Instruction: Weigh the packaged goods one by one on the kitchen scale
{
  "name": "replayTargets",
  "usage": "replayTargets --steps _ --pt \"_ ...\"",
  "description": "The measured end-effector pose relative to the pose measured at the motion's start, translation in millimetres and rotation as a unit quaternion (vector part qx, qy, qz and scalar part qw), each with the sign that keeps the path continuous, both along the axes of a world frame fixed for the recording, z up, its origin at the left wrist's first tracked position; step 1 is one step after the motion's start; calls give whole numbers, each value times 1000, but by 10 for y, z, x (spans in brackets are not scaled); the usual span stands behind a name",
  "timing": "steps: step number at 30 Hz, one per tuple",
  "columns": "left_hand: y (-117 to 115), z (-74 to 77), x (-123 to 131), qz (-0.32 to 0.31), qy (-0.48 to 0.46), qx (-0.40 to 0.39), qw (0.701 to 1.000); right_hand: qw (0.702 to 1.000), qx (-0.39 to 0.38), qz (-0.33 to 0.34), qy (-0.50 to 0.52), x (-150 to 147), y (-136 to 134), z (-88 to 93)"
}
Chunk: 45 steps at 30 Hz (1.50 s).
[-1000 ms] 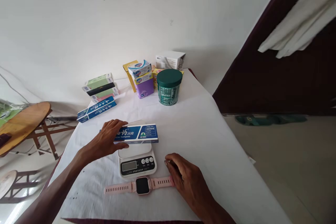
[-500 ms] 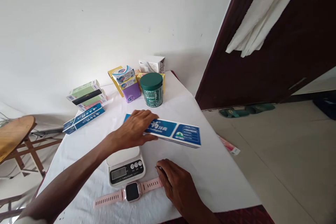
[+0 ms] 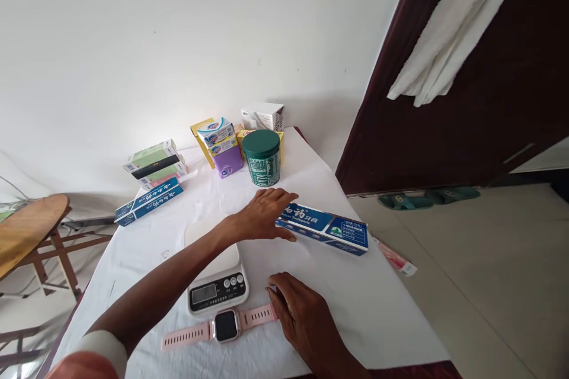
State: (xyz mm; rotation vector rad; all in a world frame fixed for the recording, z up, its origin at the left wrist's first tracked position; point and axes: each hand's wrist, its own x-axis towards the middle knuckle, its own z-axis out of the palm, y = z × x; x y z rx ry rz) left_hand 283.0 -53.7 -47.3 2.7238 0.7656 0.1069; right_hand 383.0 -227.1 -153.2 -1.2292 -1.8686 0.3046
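Note:
My left hand reaches over the table with its fingers and thumb spread apart around the left end of a blue toothpaste box. The box lies at the right side of the table. Lower down, my right hand rests with curled fingers at the strap end of a pink smartwatch; what its fingertips hold, if anything, is hidden. Left of it stands a white kitchen scale, its pan partly covered by my left forearm.
Two more toothpaste boxes lie at the left, before stacked green boxes. A green-lidded canister stands at the back beside soap boxes and a white box. A wooden stool is off to the left.
My left hand has moved right with the toothpaste box, and its fingers have opened from their grip. The right hand stays by the watch. The view has shifted slightly.

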Motion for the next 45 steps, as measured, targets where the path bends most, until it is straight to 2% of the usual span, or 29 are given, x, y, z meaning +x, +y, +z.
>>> replayTargets --steps 3,5,9,11,14,16,19,22,25,29,32,35,38,41,45 --pt "-120 180 -451 45 -38 -5 998 1000 -2 2 -1 -10 0 -5" --pt "-214 255 -836 94 -29 -11 995 1000 -5 3 -2 -25 -4 -16" --pt "-351 233 -1648 207 6 -12 978 998 -53 4 28 -8 -2 2" --pt "-339 196 -2025 261 -6 33 965 992 -115 21 54 42 31 57" --pt "-183 181 -2537 360 -30 126 924 975 -202 57 75 114 165 178" --pt "-13 177 -2837 439 -9 143 887 972 -211 65 75 110 302 244" --pt "255 115 -3196 519 62 101 847 978 -185 76 65 6 513 252" --pt "459 -2 -3420 531 98 54 840 988 -129 72 49 -121 651 154" --pt "577 -93 -3539 526 112 25 843 995 -72 52 43 -171 691 53" --pt "605 -117 -3596 516 108 14 850 996 -52 49 45 -146 673 20" --pt "500 -84 -3577 511 91 19 854 997 -46 43 37 -136 665 24" --pt "289 2 -3482 512 76 28 855 998 -42 42 28 -146 668 17" --pt "24 146 -3257 478 48 45 876 998 -42 39 20 -159 672 9" --pt "-227 275 -2900 395 19 43 917 998 -41 36 18 -164 670 15" --pt "-454 287 -2425 296 18 10 955 997 -53 43 35 -155 658 45"
